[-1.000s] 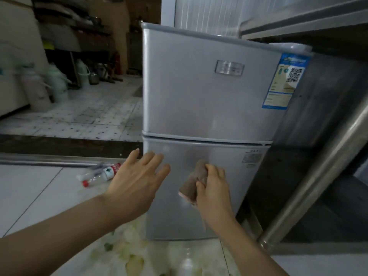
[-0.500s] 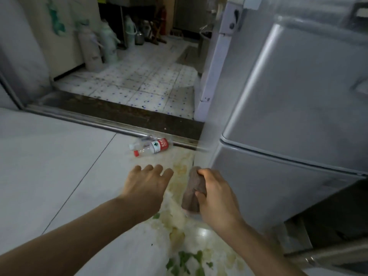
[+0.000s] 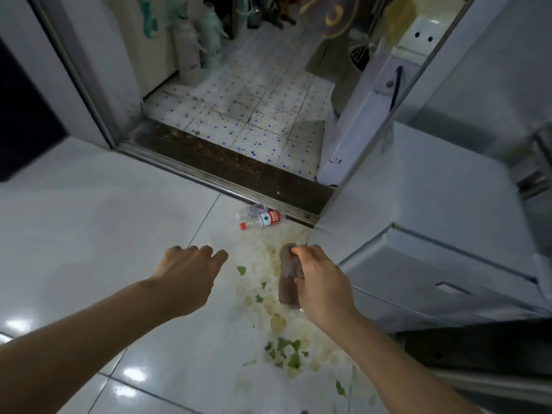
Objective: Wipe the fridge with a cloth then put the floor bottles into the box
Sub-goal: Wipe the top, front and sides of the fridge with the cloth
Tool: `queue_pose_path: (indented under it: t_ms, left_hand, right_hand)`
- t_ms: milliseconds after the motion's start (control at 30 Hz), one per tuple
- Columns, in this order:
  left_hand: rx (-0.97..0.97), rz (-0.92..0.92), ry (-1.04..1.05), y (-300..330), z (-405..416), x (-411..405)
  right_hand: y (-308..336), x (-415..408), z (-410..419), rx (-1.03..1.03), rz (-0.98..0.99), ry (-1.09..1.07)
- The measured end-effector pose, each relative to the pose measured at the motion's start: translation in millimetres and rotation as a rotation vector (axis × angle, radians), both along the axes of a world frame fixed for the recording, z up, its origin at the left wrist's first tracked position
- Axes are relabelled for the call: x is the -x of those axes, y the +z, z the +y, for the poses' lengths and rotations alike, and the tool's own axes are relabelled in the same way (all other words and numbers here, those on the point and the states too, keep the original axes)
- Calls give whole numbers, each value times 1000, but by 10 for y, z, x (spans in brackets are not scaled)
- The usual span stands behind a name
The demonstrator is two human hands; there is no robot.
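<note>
On the right, the fridge (image 3: 433,204) was no longer touched, so wiping was judged finished. The cloth (image 3: 288,279) was gripped by the right hand (image 3: 322,282), the left hand (image 3: 188,273) was held empty and loosely spread, and a bottle (image 3: 260,220) was left on the floor (image 3: 89,234), unboxed.

1. You have one view only: the head camera, worn on your head, wide-angle, with straight edges bowed toward the borders.
2. It faces forward and steeply down onto the white tiled floor (image 3: 89,234).
3. Both forearms enter from the bottom edge, close to the lens.
4. The fridge (image 3: 433,228) fills the right side, near.
5. The door threshold (image 3: 239,171) crosses mid-frame; the spotted-tile room lies farther, at the top.
</note>
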State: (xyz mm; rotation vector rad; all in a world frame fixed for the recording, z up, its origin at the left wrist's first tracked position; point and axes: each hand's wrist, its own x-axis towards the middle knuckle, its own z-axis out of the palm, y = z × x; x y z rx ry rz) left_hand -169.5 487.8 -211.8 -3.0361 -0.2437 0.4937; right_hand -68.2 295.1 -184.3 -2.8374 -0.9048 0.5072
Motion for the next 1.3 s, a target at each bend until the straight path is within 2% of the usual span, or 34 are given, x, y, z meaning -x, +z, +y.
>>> queue_pose_path:
  t_ms: [300, 533, 700, 933, 1167, 1300]
  left_hand:
    - [49, -60, -71, 1705, 470, -38]
    - [78, -152, -150, 2474, 530, -234]
    - [119, -125, -170, 2605, 466, -561]
    - [91, -117, -414, 2572, 315, -1465]
    - [18, -53, -607, 2488, 333, -2440]
    - [52, -5, -712, 2446, 231, -2935]
  right_hand:
    - [1624, -17, 282, 64, -22, 1]
    - [2309, -43, 130, 46, -76, -104]
    - [2380, -146, -65, -16, -94, -211]
    - [2214, -724, -325, -39, -109, -448]
    - [1968, -1366, -319, -80, -33, -618]
    - [1938, -1568, -321, -149, -24, -728]
